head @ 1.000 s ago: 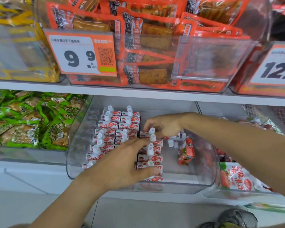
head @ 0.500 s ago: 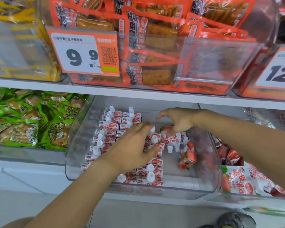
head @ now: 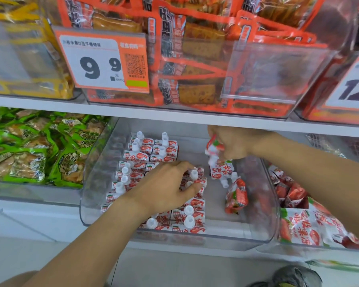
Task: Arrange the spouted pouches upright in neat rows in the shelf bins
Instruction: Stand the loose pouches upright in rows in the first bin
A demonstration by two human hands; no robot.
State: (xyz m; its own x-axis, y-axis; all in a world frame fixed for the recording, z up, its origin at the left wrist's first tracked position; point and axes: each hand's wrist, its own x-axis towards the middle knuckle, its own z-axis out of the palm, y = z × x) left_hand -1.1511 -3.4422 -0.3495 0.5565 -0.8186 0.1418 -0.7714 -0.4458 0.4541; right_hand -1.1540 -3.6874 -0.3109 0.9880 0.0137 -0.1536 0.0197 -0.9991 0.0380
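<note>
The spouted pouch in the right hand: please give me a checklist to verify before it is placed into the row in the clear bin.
1. Right hand holds the lifted pouch: ok, fingers are curled around it.
2. Free floor space in the clear bin right of the rows: ok.
3. Left hand steadies the standing rows: ok, it rests on them.
4. Loose pouches on the bin floor are out of the way: not ok, they lie where a next row could go.
5. Lifted pouch has its spout up: cannot tell, blurred.

price tag (head: 104,63) "9 9", right tag (head: 354,88) "12"
</note>
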